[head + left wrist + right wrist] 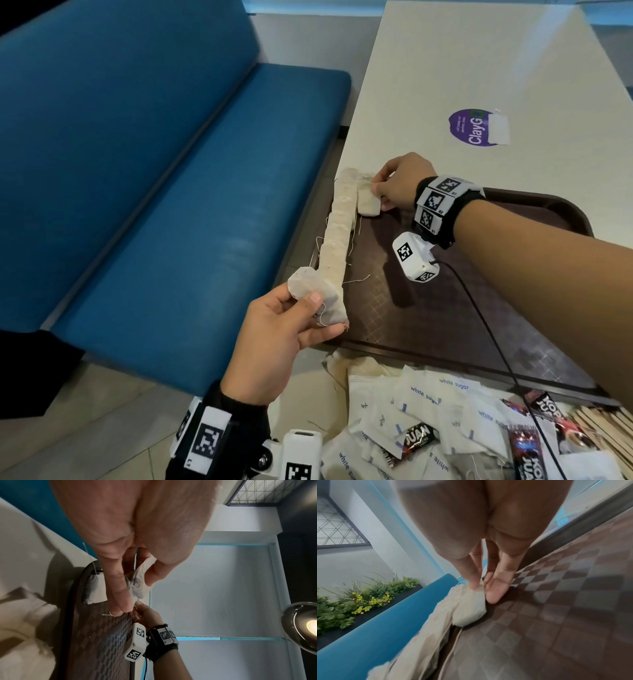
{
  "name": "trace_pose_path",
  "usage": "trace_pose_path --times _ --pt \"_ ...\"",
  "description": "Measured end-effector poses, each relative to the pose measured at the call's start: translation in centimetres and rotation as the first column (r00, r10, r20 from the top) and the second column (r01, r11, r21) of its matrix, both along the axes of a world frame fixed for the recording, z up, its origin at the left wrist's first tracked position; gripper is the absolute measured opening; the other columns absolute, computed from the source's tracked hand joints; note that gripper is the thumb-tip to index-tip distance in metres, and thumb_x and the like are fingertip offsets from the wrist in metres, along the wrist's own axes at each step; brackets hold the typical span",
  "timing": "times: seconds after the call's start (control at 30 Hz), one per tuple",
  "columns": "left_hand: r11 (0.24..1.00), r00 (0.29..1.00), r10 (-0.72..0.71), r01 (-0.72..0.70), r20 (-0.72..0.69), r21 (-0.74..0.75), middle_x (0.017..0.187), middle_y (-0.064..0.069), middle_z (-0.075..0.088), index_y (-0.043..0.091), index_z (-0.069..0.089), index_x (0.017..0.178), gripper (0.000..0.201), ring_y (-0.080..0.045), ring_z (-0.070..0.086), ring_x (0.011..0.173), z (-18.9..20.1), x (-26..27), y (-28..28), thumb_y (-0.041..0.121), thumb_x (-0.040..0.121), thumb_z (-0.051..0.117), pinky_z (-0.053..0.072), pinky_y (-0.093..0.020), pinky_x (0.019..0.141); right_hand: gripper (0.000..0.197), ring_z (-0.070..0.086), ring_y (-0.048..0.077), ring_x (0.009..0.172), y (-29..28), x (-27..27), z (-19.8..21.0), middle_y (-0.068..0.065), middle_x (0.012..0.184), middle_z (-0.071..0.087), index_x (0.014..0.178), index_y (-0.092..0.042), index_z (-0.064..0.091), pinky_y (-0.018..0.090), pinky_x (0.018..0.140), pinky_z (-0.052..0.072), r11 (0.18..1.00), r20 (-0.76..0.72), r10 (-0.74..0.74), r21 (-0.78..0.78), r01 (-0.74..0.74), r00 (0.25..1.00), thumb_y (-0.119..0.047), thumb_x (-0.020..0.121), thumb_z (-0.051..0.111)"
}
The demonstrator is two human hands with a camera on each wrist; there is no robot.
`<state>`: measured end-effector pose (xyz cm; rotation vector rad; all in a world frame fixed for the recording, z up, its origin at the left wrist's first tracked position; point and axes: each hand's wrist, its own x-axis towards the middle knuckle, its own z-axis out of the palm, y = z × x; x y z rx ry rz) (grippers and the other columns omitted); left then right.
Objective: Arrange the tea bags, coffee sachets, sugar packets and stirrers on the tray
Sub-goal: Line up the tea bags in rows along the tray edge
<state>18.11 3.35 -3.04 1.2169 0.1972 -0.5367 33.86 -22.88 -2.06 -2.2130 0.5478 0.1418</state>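
Blue bench (164, 192) left of tray (428, 308); sugar packets (421, 394) nearby

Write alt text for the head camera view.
The left hand pinches a tea bag at the near end of a row of tea bags along the brown tray's left edge, while the right hand sets another tea bag at the far end. Sugar packets lie heaped nearby.

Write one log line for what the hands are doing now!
left hand: holds tea bags | right hand: sets tea bag beside row | tray: only tea bags | sugar packets: waiting
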Motion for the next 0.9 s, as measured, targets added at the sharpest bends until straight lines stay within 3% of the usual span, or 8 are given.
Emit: trace_pose_path --times 0.17,0.3,0.5,0.67,0.73,0.83,0.9 --pt "1.000 1.000 0.012 -0.012 -0.008 -0.008 0.112 -0.015 0.076 0.007 0.071 0.117 0.023 -0.041 0.075 0.095 -0.1 -0.3 0.2 0.009 0.096 0.062 0.065 -0.037 0.078 0.005 0.078 0.024 0.077 -0.2 -0.1 -0.2 0.006 0.077 0.075 0.088 -0.014 0.072 0.031 0.078 0.063 0.997 0.026 -0.060 0.052 0.059 0.998 -0.011 0.090 0.075" --pt "1.000 1.000 0.020 -0.020 -0.002 -0.015 0.109 -0.015 0.077 0.006 0.071 0.114 0.021 -0.041 0.075 0.094 0.2 -0.3 0.4 0.007 0.096 0.060 0.065 -0.037 0.077 0.007 0.077 0.022 0.068 -0.2 0.0 -0.6 0.008 0.082 0.077 0.095 -0.015 0.072 0.038 0.080 0.064 0.996 0.047 -0.064 0.058 0.061 0.997 -0.018 0.090 0.077" --pt "0.999 1.000 0.032 -0.032 -0.002 -0.010 0.109 -0.016 0.077 0.004 0.070 0.116 0.023 -0.041 0.075 0.095 0.5 -0.5 0.7 0.008 0.096 0.060 0.065 -0.036 0.077 0.014 0.077 0.024 0.070 -0.1 0.0 -0.3 0.008 0.082 0.076 0.089 -0.018 0.071 0.042 0.083 0.064 0.998 -0.001 -0.044 0.033 0.044 0.999 -0.005 0.086 0.073" --pt "0.999 0.999 0.033 -0.033 0.007 -0.018 0.111 -0.017 0.076 0.003 0.069 0.118 0.024 -0.042 0.075 0.097 0.5 -0.6 0.8 0.006 0.097 0.060 0.064 -0.039 0.080 0.009 0.077 0.026 0.074 -0.2 -0.6 0.5 0.007 0.089 0.075 0.090 -0.016 0.069 0.043 0.079 0.065 0.999 0.001 -0.045 0.005 0.045 0.999 -0.007 0.088 0.069" --pt "0.999 0.999 0.034 -0.033 0.017 -0.032 0.106 -0.016 0.077 0.000 0.068 0.121 0.025 -0.041 0.075 0.097 0.5 -0.6 0.7 0.000 0.098 0.057 0.064 -0.041 0.083 0.009 0.076 0.026 0.078 -0.2 -1.2 1.3 0.006 0.094 0.074 0.091 -0.017 0.070 0.038 0.074 0.064 0.999 0.037 -0.031 -0.042 0.033 0.999 -0.009 0.088 0.068" --pt "0.999 0.999 0.025 -0.023 0.033 -0.045 0.083 -0.005 0.075 -0.004 0.067 0.121 0.029 -0.039 0.075 0.095 0.9 -0.7 0.5 -0.011 0.099 0.049 0.063 -0.042 0.084 0.009 0.071 0.017 0.081 0.6 -3.1 3.6 0.000 0.096 0.073 0.097 -0.019 0.073 0.024 0.066 0.051 0.986 0.091 0.098 -0.144 -0.084 0.991 -0.015 0.089 0.070" --pt "0.999 0.999 0.015 -0.012 0.040 -0.053 0.095 -0.011 0.077 -0.005 0.066 0.121 0.032 -0.039 0.075 0.096 1.3 -0.7 0.3 -0.014 0.098 0.046 0.063 -0.041 0.084 0.007 0.071 0.014 0.070 2.1 -5.2 5.3 -0.001 0.090 0.074 0.099 -0.018 0.073 0.022 0.065 0.053 0.973 0.108 0.231 -0.052 -0.227 0.967 -0.017 0.091 0.072"
